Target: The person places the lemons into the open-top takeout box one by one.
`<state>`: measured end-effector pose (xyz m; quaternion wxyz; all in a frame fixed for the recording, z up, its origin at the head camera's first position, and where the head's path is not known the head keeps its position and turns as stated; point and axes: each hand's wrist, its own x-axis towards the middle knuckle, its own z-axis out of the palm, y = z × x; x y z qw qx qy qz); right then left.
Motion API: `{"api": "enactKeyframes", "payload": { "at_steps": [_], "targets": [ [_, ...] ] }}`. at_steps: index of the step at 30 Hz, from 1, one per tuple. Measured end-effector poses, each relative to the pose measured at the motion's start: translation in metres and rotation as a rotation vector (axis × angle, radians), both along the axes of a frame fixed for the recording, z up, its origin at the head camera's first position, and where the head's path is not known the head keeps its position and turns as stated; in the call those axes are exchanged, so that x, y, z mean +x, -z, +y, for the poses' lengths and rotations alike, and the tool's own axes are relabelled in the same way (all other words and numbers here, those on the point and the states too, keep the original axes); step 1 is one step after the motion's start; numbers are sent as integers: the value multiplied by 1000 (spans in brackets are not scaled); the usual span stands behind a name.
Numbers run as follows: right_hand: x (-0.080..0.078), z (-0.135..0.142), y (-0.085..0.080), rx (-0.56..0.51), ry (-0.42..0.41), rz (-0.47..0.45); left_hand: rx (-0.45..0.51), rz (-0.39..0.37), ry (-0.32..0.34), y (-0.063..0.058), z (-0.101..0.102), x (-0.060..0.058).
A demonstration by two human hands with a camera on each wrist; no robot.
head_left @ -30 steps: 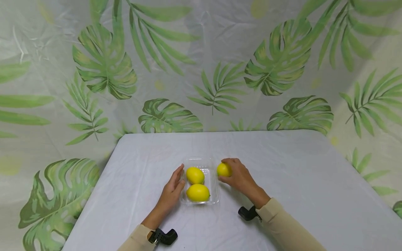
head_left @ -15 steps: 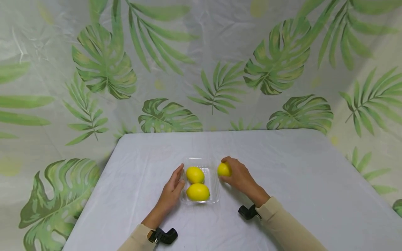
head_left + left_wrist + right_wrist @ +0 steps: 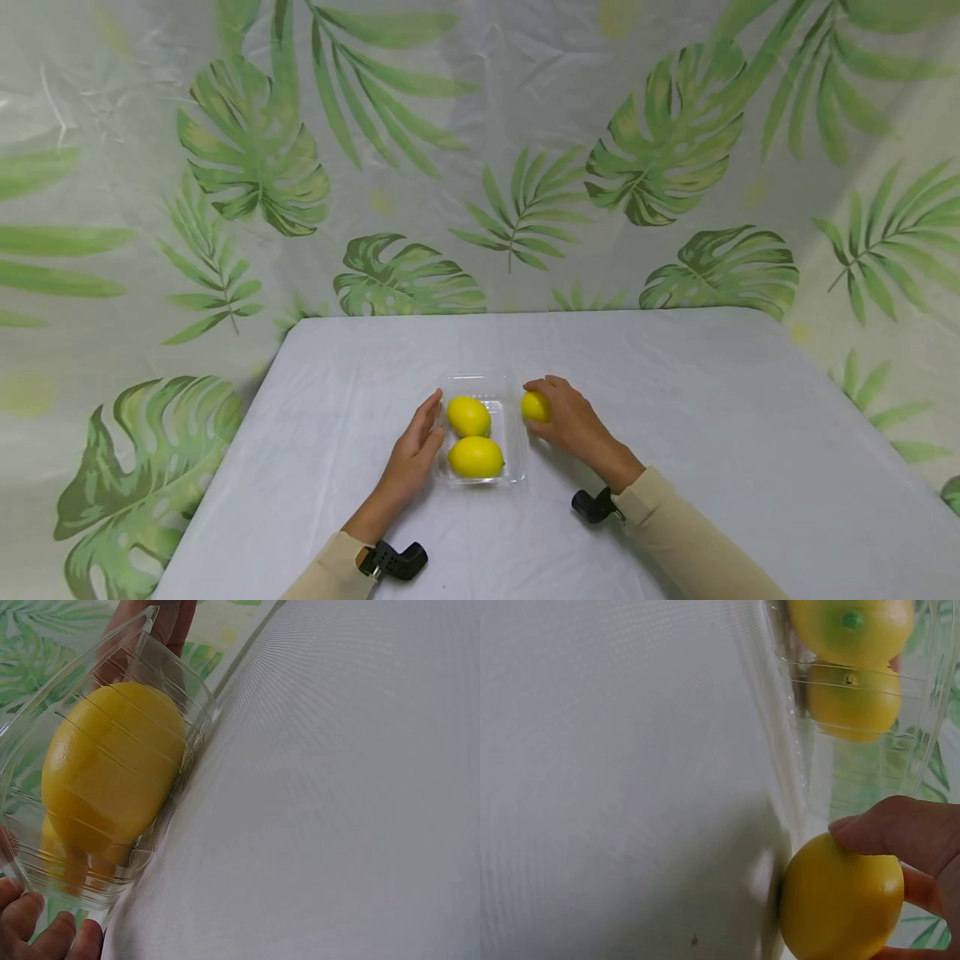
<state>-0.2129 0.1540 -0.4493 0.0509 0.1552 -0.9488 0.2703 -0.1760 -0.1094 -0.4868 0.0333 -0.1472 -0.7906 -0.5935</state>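
Observation:
A clear plastic container sits on the white-covered table with two lemons inside, a far lemon and a near lemon. My left hand rests along the container's left side, fingers loosely extended. To the right of the container, my right hand grips a third lemon between thumb and fingers. In the right wrist view this lemon is at or very near the cloth; part of it is hidden by the thumb. The left wrist view shows the near lemon through the container's wall.
White cloth covers the table, whose far edge meets a leaf-patterned backdrop. A black wrist camera is strapped to the left wrist and another black camera to the right.
Almost nothing differs. The whole head view has shifted slightly; both hands, the container and the lemons keep nearly the same places.

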Motion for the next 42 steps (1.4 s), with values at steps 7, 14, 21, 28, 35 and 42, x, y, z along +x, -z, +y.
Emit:
{"api": "enactKeyframes", "payload": {
  "at_steps": [7, 14, 21, 28, 35, 42],
  "targets": [
    [-2, 2, 1, -22, -14, 15, -5, -9, 25, -23, 2, 10],
    [-3, 5, 2, -47, -9, 22, 8, -3, 31, -22, 1, 9],
    [0, 11, -6, -69, -34, 87, 18, -5, 36, -22, 1, 10],
    [4, 11, -17, -108, -73, 115, 13, -23, 43, -25, 1, 10],
    [9, 6, -24, -144, -144, 150, 19, -26, 47, -26, 1, 11],
    [11, -1, -26, -141, -214, 166, 24, -28, 36, -11, 0, 3]
  ]
}}
